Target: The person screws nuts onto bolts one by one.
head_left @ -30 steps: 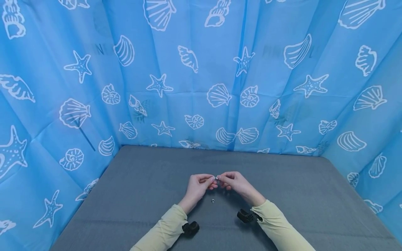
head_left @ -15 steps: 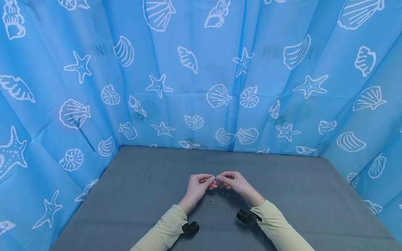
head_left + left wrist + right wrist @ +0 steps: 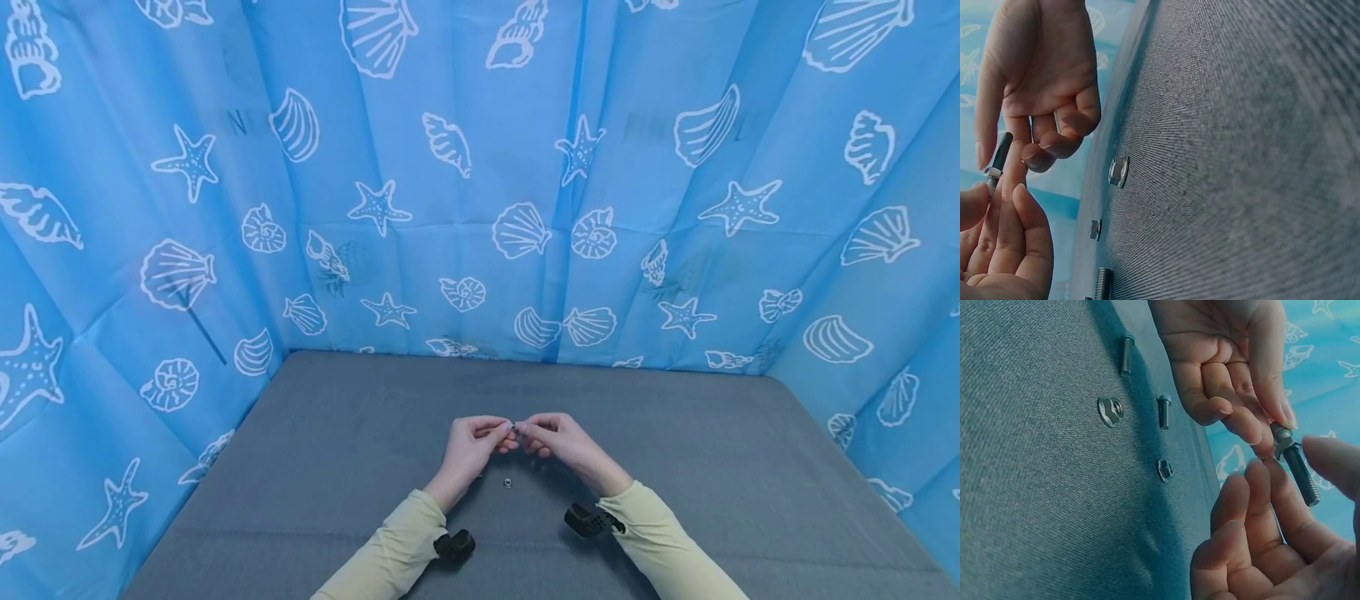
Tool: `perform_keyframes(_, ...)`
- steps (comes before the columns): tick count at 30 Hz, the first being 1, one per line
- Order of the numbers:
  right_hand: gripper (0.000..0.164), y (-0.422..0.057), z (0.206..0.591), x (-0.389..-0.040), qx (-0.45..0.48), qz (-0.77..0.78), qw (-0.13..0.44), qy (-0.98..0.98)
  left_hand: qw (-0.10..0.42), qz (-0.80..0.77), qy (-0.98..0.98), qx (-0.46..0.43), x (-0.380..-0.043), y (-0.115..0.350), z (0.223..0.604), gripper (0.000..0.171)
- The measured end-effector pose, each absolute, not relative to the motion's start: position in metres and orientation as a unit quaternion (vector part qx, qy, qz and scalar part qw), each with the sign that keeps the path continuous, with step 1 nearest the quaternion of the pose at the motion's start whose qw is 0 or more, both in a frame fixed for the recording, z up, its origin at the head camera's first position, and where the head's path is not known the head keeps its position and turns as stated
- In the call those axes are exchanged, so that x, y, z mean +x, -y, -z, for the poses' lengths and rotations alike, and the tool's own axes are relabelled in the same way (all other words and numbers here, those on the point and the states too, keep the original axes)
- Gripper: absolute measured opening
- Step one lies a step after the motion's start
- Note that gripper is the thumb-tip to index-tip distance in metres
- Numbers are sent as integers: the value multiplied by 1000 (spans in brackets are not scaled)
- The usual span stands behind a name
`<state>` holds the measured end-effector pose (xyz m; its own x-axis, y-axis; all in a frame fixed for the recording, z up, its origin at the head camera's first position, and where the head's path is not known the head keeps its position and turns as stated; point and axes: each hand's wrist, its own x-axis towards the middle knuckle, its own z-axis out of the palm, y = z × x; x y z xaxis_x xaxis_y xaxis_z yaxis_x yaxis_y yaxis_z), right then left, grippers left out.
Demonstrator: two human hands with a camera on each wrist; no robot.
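Observation:
A bolt [image 3: 1302,478] with a dark threaded shaft is held up between both hands, above the table. Thumb and fingertips of my left hand [image 3: 471,454] pinch it at the head end. A silver nut [image 3: 1287,449] sits on the shaft close to that end. My right hand [image 3: 566,442] has its thumb and index finger curled at either side of the nut and shaft, with the shaft pointing in toward the palm. In the left wrist view the same nut [image 3: 992,172] shows between the thumbs. In the head view the fingertips hide most of the bolt.
Below the hands, on the grey cloth-covered table [image 3: 360,400], lie a larger flange nut [image 3: 1110,411] and a smaller one [image 3: 1165,470]. Two loose bolts lie beside them, one bolt [image 3: 1125,355] farther from the other bolt [image 3: 1164,412]. A blue shell-patterned curtain [image 3: 465,192] surrounds the table.
My right hand has shifted slightly left and down, and its fingertips have moved at the nut. The left hand keeps its pinch in nearly the same place.

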<state>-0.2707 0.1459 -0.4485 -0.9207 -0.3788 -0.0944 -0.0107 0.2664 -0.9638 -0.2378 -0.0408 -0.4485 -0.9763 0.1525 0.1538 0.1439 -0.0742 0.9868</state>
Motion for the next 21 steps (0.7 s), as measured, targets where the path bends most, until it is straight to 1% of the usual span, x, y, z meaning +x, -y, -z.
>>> perform_keyframes(8,31,-146,450,-273,-130,592,139,-783,10,-723,-683,101,-237,40,448,22)
perform_keyframes(10,30,-146,450,-273,-127,589,140,-786,10,-725,-681,103,-237,40,447,21)
perform_keyframes(15,35,-146,449,-272,-115,590,150,-785,7,-728,-677,107,-237,40,447,20)
perform_keyframes(21,34,-147,450,-273,-124,600,154,-775,14,-724,-682,99,-236,39,445,20)
